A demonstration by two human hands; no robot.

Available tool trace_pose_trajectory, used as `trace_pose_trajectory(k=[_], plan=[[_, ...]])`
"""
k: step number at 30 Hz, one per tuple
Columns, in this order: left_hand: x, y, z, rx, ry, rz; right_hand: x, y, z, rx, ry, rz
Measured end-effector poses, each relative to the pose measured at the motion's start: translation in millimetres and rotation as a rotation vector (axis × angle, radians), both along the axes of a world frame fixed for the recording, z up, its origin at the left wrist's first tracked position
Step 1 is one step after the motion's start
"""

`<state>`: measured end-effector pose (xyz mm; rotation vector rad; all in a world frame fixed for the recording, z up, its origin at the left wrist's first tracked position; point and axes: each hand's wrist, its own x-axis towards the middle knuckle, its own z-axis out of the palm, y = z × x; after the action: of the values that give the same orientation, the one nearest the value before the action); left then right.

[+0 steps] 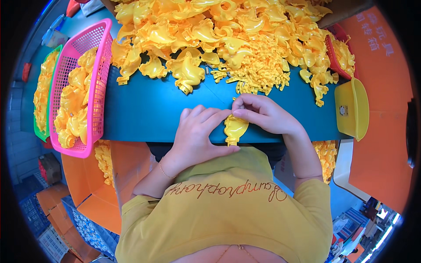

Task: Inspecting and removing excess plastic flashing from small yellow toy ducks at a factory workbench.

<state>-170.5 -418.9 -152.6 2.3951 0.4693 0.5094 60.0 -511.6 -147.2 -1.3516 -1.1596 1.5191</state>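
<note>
At the table's near edge, a yellow molded plastic shell (236, 128) stands between my two hands. My left hand (198, 131) is curved round its left side, fingertips at its upper end and thumb by its narrow lower tab. My right hand (264, 112) pinches with thumb and forefinger at the shell's top. A bit of yellow plastic (233, 99) peeks out there; the fingers hide most of what they grip. Just beyond lies a heap of small yellow plastic pieces (263, 65), with a larger rounded yellow shell (187, 71) to its left.
Many yellow shells (162, 33) cover the far side of the green table (144, 109). A pink basket (101, 83) and a green basket (38, 127) of yellow parts stand left. On the right are a red basket (332, 57) and a yellow tub (360, 109). Orange boxes (133, 162) flank me.
</note>
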Motion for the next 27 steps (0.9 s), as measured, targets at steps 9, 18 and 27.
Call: trace_pose_trajectory(k=[9, 18, 27], plan=[[-1, 0, -6, -0.045, -0.019, -0.009, -11, -7, 3, 0.096, -0.240, -0.174], [4, -2, -7, -0.031, -0.002, -0.008, -37, -21, -4, 0.419, -0.612, -0.366], [4, -3, -7, 0.032, -0.010, 0.022, -42, -24, -3, 0.443, -0.641, -0.319]])
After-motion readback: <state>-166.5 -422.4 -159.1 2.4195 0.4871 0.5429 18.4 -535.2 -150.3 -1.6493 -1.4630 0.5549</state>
